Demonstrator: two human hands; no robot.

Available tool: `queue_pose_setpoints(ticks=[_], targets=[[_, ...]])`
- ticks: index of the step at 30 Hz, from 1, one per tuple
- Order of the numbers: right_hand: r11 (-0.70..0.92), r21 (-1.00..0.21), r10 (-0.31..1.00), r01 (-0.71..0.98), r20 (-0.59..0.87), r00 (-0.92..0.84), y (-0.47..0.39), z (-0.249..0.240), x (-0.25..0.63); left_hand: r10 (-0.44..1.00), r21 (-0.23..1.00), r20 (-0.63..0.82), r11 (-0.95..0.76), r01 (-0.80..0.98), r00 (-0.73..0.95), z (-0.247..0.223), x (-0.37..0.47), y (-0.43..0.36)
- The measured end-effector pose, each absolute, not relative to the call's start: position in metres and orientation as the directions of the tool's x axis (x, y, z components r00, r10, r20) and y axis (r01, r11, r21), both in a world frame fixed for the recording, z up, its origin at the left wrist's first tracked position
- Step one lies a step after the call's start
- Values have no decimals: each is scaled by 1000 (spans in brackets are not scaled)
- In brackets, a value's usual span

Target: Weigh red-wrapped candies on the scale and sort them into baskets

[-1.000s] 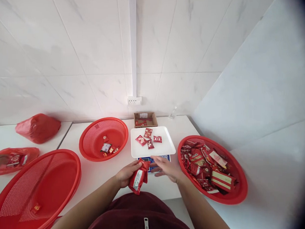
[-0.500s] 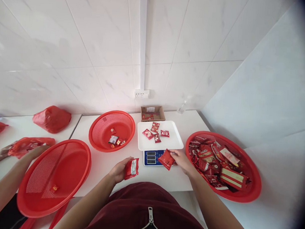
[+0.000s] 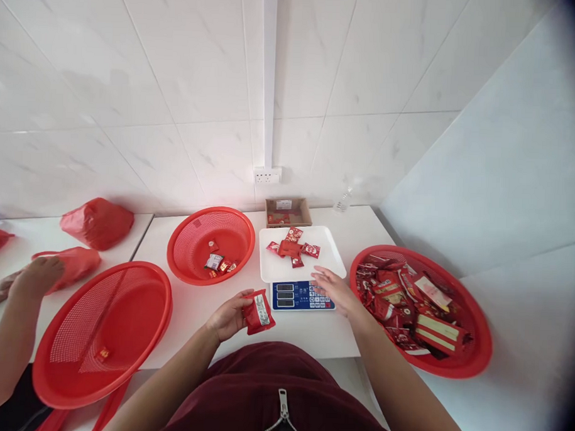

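My left hand (image 3: 230, 315) grips a red snack packet (image 3: 258, 312) by its left side, with a white label facing up. Over the keypad of the weighing scale (image 3: 303, 296), my right hand (image 3: 333, 289) is open, fingers apart and holding nothing. Several small red packets lie bunched on the scale's white tray (image 3: 326, 258). On top of them rests a plain red packet (image 3: 290, 248), partly covering the others.
On the right stands a red basket (image 3: 481, 348) heaped with red packets. A second red basket (image 3: 173, 255) and a third basket (image 3: 158, 337) hold few pieces. Behind the scale sit a cardboard box (image 3: 306, 217) and a clear bottle (image 3: 343, 200). At left, another person's hand (image 3: 40, 275) touches a red bag (image 3: 81, 265).
The red packet from my right hand now lies on the scale tray, and that hand has opened. My left hand has shifted slightly right with its packet. The other person's hand has moved left.
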State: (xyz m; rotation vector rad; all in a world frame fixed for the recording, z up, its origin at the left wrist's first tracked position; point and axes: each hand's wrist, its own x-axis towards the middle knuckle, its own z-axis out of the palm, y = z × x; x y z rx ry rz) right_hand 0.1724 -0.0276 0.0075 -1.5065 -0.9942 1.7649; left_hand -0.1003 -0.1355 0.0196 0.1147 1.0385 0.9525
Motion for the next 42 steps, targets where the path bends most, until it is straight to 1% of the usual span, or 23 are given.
queue_pose_setpoints(ticks=[3, 6, 9, 12, 15, 17, 19, 21, 23, 25, 26, 27, 28, 29, 30, 31, 32, 33, 35, 38, 40, 42], targets=[[-576, -810, 763, 113, -582, -282, -50, 0, 175, 732, 534, -667, 598, -598, 137, 18, -101, -138], [-588, -793, 672, 156, -587, -452, -76, 3, 164, 756, 586, -650, 561, -585, 73, 17, -94, -139], [-547, -824, 582, 149, -503, -639, -96, 13, 141, 796, 619, -596, 540, -570, 106, 21, -78, -137], [-469, -873, 587, 134, -422, -691, -106, 20, 121, 815, 655, -553, 553, -516, 171, 28, -62, -133], [-429, -890, 646, 157, -423, -635, -104, 17, 122, 808, 699, -554, 581, -417, 198, 33, -57, -129], [-457, -879, 702, 132, -448, -554, -98, 10, 139, 792, 729, -587, 608, -315, 168, 33, -62, -128], [-518, -854, 776, 45, -491, -396, -88, 2, 166, 773, 747, -626, 632, -207, 103, 30, -71, -129], [-548, -830, 830, -107, -523, -191, -78, -4, 200, 754, 743, -656, 654, -143, 41, 26, -82, -133], [-504, -826, 858, -252, -513, -33, -70, -8, 233, 737, 730, -676, 672, -126, 11, 21, -91, -137], [-455, -838, 872, -302, -487, 39, -64, -12, 259, 724, 719, -690, 685, -122, -5, 16, -98, -141], [-438, -856, 877, -275, -474, 78, -62, -14, 267, 721, 716, -693, 687, -120, -9, 15, -100, -143], [-428, -882, 880, -199, -456, 130, -61, -17, 273, 720, 716, -694, 689, -116, -11, 14, -101, -143], [-418, -906, 885, -70, -423, 195, -60, -20, 275, 721, 717, -693, 688, -110, -12, 13, -101, -143], [-398, -912, 895, 103, -361, 260, -59, -24, 274, 724, 721, -689, 685, -103, -12, 12, -101, -142], [-359, -886, 915, 294, -272, 299, -58, -27, 271, 730, 728, -683, 679, -95, -12, 12, -100, -141], [-301, -829, 940, 471, -177, 290, -57, -31, 266, 738, 736, -675, 672, -85, -12, 13, -99, -140], [-240, -754, 964, 612, -107, 245, -56, -35, 259, 746, 744, -666, 664, -74, -13, 13, -98, -138], [-185, -676, 980, 713, -72, 187, -56, -39, 252, 754, 753, -657, 655, -62, -14, 13, -96, -136], [-143, -520, 990, 842, -91, 112, -55, -44, 238, 768, 767, -641, 640, -37, -15, 14, -95, -133], [-170, -295, 979, 940, -163, 125, -57, -47, 227, 780, 780, -625, 625, -5, -16, 14, -95, -132], [-168, -228, 977, 959, -167, 132, -59, -46, 225, 784, 784, -621, 621, 12, -20, 13, -97, -134], [-159, -205, 979, 966, -162, 126, -60, -46, 226, 786, 785, -618, 619, 33, -24, 10, -98, -136]])
